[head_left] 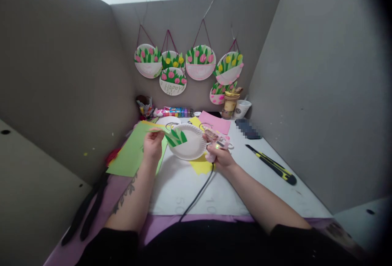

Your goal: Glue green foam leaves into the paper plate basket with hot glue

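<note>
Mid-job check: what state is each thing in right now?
Glue gun: in the right hand, small light glowing, cord attached.
Paper plate: mostly bare.
Green leaves: over the plate's left part.
Left hand: near the plate's left edge, grip unclear.
Utility knife: lying flat, blade state unclear.
Hanging plates: decorated with flowers and leaves.

- One head-worn camera looked forward and down.
- It faced a white, flat-topped worktop [174,182] close below and a flat grey back panel [185,21] farther off.
</note>
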`<state>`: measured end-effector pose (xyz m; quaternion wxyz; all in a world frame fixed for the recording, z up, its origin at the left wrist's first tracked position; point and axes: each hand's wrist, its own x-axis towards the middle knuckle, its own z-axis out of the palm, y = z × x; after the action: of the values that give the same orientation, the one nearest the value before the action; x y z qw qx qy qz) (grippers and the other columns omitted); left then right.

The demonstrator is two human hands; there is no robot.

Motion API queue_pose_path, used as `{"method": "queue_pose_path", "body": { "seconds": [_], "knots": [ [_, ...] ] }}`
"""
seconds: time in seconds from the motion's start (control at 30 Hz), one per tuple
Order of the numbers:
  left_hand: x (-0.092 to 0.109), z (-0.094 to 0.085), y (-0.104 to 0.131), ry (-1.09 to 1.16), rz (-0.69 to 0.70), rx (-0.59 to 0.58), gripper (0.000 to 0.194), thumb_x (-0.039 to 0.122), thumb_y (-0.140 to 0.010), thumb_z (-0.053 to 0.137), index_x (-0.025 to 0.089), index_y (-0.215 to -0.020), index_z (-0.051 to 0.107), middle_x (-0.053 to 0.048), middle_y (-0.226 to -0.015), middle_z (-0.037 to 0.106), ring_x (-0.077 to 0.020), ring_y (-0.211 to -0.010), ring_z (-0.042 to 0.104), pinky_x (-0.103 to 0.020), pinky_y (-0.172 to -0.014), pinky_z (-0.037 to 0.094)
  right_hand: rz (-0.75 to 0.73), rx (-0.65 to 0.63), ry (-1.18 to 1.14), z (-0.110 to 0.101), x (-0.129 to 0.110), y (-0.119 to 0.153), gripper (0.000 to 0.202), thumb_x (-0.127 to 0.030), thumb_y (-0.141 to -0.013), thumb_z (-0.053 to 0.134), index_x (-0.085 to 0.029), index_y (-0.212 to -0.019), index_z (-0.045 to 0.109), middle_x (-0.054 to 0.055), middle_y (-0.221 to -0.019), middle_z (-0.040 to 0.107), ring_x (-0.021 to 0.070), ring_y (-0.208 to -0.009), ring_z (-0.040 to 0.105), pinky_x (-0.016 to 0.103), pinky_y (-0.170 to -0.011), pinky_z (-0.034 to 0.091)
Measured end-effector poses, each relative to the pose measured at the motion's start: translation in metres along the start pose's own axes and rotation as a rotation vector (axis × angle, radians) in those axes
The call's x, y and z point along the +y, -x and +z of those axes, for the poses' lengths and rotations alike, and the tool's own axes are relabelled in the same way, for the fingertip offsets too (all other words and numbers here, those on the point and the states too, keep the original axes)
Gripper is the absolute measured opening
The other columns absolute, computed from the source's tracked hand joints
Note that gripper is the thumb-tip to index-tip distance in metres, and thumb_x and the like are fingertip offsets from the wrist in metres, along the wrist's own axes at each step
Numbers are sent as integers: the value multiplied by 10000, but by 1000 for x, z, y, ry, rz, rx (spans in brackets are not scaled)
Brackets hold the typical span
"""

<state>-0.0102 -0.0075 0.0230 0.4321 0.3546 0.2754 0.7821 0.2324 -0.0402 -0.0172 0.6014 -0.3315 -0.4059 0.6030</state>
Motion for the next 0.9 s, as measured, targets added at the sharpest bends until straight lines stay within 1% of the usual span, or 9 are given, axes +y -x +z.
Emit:
{"method": "queue_pose_path", "body": {
  "seconds": [0.13,0.2,0.27,0.33,0.43,0.53,0.63,0.77,0.9],
  "knots": [
    [4,3,9,-57,93,-48,189,56,-626,796,182,-671,663,4,-704,676,-103,-667,616,-198,-667,482,-104,-92,146,-4,-7,4,485,-333,-595,798,-260,-1065,706,65,-1188,691,311,-1223,555,400,-908,518],
    [8,3,15,-110,108,-54,191,41,-609,805,174,-646,674,-11,-698,679,-124,-698,637,-220,-701,502,-132,-145,182,-7,-6,5,505,-327,-609,802,-269,-1101,699,60,-1235,672,306,-1242,548,420,-990,476],
    [14,2,22,-184,125,-85,192,33,-585,823,166,-636,696,-31,-703,689,-144,-730,653,-242,-741,518,-141,-185,188,-10,-3,6,524,-319,-626,801,-277,-1136,691,54,-1262,661,299,-1241,555,421,-1027,453],
    [21,1,28,-268,156,-165,169,62,-582,840,160,-654,723,-53,-724,704,-162,-752,663,-263,-765,530,-140,-203,200,-13,-1,8,545,-316,-639,797,-288,-1170,681,49,-1282,650,299,-1250,550,415,-1011,470],
    [29,-3,34,-371,226,-304,133,140,-612,846,165,-701,750,-68,-747,723,-177,-753,676,-286,-749,549,-169,-240,253,-18,0,9,562,-304,-666,784,-304,-1214,661,46,-1310,632,306,-1275,527,431,-994,486],
    [30,-8,39,-415,307,-389,128,166,-648,828,188,-753,758,-58,-765,739,-177,-744,692,-292,-727,567,-250,-327,295,-21,1,9,539,-281,-706,765,-320,-1232,655,38,-1317,627,297,-1267,535,456,-1058,431],
    [30,-13,44,-456,405,-438,125,166,-685,802,206,-793,756,-49,-791,750,-175,-744,704,-290,-716,580,-298,-378,322,-22,1,9,514,-267,-728,756,-335,-1228,659,23,-1314,628,288,-1248,552,462,-1098,388],
    [32,-17,52,-536,538,-461,111,166,-730,767,213,-828,747,-49,-828,758,-181,-768,714,-302,-727,589,-292,-402,309,-20,-2,11,511,-256,-733,755,-339,-1228,658,16,-1304,634,282,-1211,580,446,-1079,413],
    [36,-14,57,-646,586,-539,48,178,-799,703,204,-819,739,-54,-827,761,-179,-764,722,-299,-723,593,-261,-426,235,-20,-2,11,547,-232,-708,760,-349,-1232,653,14,-1295,640,281,-1199,587,427,-1034,448]
  ]
}}
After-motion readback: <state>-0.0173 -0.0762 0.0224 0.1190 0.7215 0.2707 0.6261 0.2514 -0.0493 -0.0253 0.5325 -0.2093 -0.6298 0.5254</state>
